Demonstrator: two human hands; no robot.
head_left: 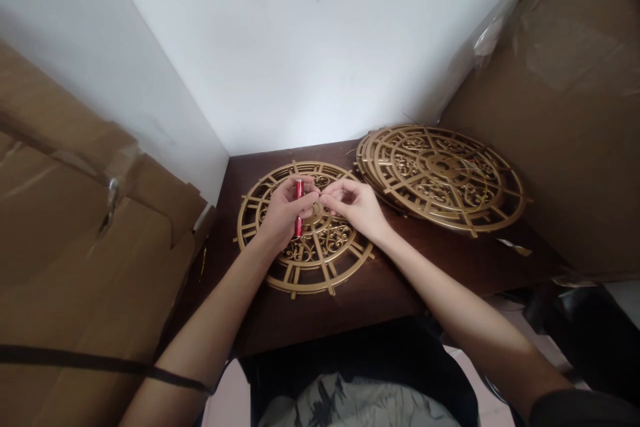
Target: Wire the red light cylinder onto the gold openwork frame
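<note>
A round gold openwork clock frame [327,267] with scrollwork lies flat on the dark brown table in front of me. Above its centre, my left hand [287,210] is closed around a short, shiny red rod with a silvery end [299,228], held upright against the palm. Thumb and fingertips of my right hand [356,205] are pinched together, almost meeting the left fingertips. Whatever small thing sits between the fingertips is too small to make out. Both hands cover part of the frame's middle.
Several similar gold frames [480,217] are stacked at the right, with thin yellow wire on top. A small brush-like item [515,247] lies beside them. Cardboard stands at the left [100,267] and right [560,113]; a white wall [310,47] rises behind the table [300,327].
</note>
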